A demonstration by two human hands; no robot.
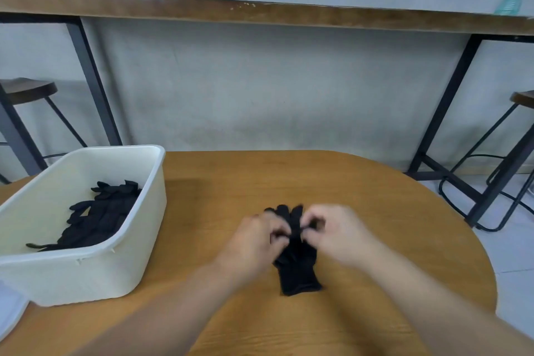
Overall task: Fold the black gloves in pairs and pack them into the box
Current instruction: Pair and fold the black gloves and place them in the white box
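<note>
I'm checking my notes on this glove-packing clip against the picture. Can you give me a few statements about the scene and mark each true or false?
1. Both hands are on the black gloves lying on the wooden table. True: the left hand and the right hand pinch them at the finger end.
2. The white box stands to the person's right. False: it stands on the left of the table.
3. The box already holds a pile of gloves. True.
4. The gloves on the table have their cuff pointing away from the person. False: the cuff is nearest the person, the finger end points away.
5. A stool stands behind the box. True.
</note>
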